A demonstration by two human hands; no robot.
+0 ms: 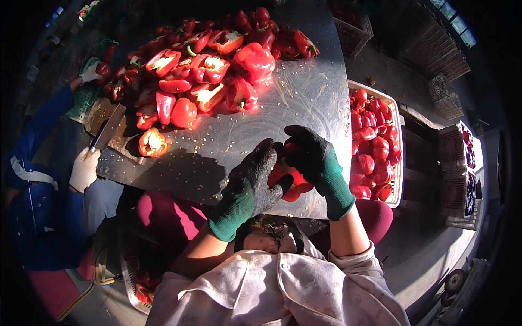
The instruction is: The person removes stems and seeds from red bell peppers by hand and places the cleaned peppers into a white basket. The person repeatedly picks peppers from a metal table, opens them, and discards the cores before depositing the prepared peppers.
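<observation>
A red bell pepper (291, 191) is between my gloved hands, just above the near part of the metal table (261, 126). My left hand (257, 179), in a green glove with a black coated palm, grips it from the left, thumb across its front. The fingers of my right hand (312, 153), gloved alike, curl over its far side and hide much of it. Beyond my hands lies a heap of red bell peppers (212, 69), many of them cut in halves. One cut pepper (153, 142) sits apart from the heap, showing its pale core.
On the left, a co-worker's gloved hand (85, 169) holds a cleaver (110, 127) over a wooden board (98, 114); the other hand (90, 73) grasps a pepper. A white crate (397, 163) of peppers stands against the table's right edge. Stacked crates (452, 183) are farther right.
</observation>
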